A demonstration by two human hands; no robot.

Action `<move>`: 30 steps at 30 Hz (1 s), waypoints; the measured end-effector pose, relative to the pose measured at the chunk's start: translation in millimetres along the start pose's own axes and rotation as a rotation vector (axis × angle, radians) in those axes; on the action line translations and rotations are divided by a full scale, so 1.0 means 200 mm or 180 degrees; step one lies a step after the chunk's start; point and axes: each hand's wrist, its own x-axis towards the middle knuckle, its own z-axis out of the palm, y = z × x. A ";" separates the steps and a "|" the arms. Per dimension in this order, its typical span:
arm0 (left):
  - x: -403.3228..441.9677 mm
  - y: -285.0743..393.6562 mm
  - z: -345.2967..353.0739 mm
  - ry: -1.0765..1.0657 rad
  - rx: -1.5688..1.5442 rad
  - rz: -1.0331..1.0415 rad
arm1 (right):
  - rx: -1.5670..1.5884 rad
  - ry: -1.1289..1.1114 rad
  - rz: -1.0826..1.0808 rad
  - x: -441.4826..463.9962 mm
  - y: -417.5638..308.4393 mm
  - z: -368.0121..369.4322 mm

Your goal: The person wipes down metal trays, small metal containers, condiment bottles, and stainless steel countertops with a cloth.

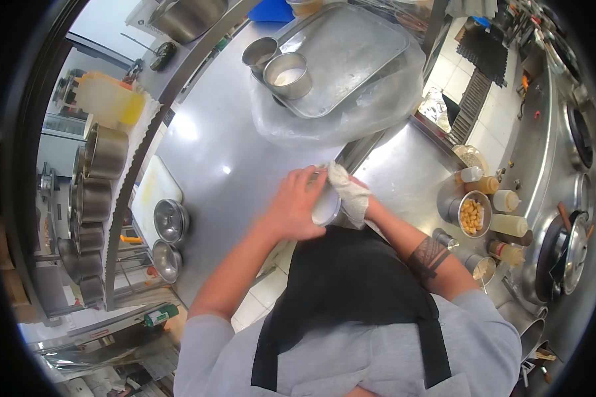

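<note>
In front of my apron, my left hand (297, 206) grips a small round metal cup (327, 206) by its side, fingers curled over the rim. Its inside looks whitish; what is in it I cannot make out. My right hand (366, 198) is closed on a pale cloth (348, 192), pressed against the cup's other side. The cloth hides most of that hand's fingers. Farther off, a metal tray (364, 56) lies on a plastic bag and carries two similar metal cups (289, 76), the nearer one with something white at its bottom.
At left, two metal bowls (171, 221) sit by a white cutting board (153, 182). A shelf beside them bears stacked metal pots (106, 152). To the right stand a container of yellowish chunks (471, 215) and several squeeze bottles (510, 225), with pans (579, 255) beyond.
</note>
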 end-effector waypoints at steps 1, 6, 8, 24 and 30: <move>0.00 0.05 -0.06 0.0087 -0.0198 0.0216 | 0.2579 0.0157 0.0934 0.03 0.04 -0.03; 0.10 0.29 -0.22 0.0328 -0.0826 0.1327 | 0.2508 -0.0850 -0.0234 0.11 0.16 -0.21; 0.17 0.34 -0.23 0.0842 -0.1010 0.1495 | 0.4568 -0.1395 0.0154 0.08 0.14 -0.21; 1.30 -0.21 -0.60 0.1760 0.0174 0.0792 | 0.4966 0.1680 -0.0874 -0.16 -0.32 -0.34; 1.89 -0.84 -0.82 0.0409 0.0059 0.0154 | 0.4634 0.3359 -0.0627 -0.67 -0.02 -0.18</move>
